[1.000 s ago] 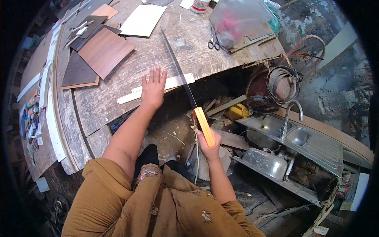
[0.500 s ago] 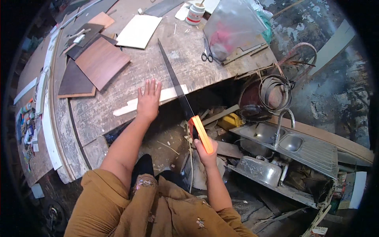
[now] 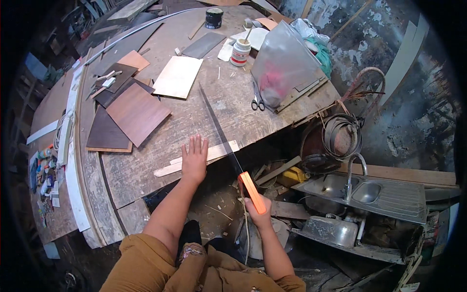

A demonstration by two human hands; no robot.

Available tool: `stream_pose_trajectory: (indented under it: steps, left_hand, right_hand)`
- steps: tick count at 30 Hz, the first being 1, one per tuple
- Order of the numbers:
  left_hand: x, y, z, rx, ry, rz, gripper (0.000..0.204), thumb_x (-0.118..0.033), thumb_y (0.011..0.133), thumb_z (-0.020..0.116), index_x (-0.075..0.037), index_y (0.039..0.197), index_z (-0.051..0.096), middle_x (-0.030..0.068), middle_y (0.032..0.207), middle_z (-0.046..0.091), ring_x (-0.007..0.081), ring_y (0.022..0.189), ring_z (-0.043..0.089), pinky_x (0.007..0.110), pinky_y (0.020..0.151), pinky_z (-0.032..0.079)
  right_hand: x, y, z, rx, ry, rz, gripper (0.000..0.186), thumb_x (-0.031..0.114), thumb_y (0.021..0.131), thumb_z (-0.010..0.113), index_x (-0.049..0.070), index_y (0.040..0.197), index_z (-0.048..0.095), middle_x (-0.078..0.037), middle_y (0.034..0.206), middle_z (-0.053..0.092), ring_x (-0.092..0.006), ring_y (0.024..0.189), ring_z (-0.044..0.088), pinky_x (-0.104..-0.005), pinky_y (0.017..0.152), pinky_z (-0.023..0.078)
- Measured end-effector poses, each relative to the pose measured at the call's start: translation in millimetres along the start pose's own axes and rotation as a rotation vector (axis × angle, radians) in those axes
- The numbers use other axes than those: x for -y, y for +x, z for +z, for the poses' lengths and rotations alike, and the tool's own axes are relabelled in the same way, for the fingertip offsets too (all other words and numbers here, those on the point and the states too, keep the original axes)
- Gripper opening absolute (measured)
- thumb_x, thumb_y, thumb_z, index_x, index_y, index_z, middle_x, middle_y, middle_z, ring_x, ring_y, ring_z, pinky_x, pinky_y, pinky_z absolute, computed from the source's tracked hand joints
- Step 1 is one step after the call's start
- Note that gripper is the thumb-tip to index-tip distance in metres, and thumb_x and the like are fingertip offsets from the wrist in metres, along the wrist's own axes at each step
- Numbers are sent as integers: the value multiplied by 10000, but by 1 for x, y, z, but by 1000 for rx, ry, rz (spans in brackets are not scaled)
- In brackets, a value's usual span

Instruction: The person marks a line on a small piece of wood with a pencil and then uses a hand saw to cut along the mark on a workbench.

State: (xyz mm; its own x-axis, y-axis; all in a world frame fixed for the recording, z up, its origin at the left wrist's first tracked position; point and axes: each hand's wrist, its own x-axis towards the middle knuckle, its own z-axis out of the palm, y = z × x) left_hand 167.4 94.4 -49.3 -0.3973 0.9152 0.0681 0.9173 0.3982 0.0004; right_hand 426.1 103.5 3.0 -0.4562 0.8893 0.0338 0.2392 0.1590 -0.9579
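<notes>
Saw — slightly farther forward (right hand)

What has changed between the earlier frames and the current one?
The view shifted up the bench: everything sits lower in the picture, and a dark can has come into view near the top. Nothing was taken or released: the right hand still grips the orange-handled saw, the left hand still presses the pale strips.

Orange saw handle, dark blade, pale strips
</notes>
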Motion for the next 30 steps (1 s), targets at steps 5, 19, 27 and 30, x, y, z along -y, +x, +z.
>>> stream_pose_trajectory:
  steps: [5, 19, 27, 30]
  left_hand:
    - [3, 1, -3, 78, 14, -16, 798, -97, 763, 622, -101, 1454, 223, 164, 1518, 205, 340, 1403, 201, 546, 1109, 184]
    - [3, -3, 6, 31, -26, -11, 892, -86, 695, 694, -91, 1452, 221, 172, 1517, 195, 342, 1407, 182, 535, 1117, 172]
    - [-2, 4, -4, 94, 17, -5, 670, -121, 853, 504, -111, 1459, 220, 148, 1530, 182, 334, 1412, 175, 537, 1120, 157]
    - [-2, 0, -3, 88, 25, -17, 671, -114, 850, 506, -111, 1459, 223, 146, 1530, 183, 335, 1411, 177, 536, 1119, 160]
  right_hand:
    - [-9, -44, -23, 29, -147, -60, 100, 64, 770, 659, -15, 756, 598, -96, 594, 542, -223, 528, 547, -332, 526, 435]
    - [-12, -47, -20, -3, -68, -4, 194, 108, 764, 683, -3, 680, 548, -110, 580, 525, -207, 506, 506, -324, 512, 418]
    - [-4, 21, 12, -4, -74, -86, 222, 118, 781, 670, 5, 664, 519, -123, 564, 494, -257, 490, 489, -336, 496, 396]
    - [-11, 4, 2, 7, -64, -20, 214, 116, 780, 668, 0, 671, 525, -90, 562, 496, -209, 497, 492, -340, 498, 399]
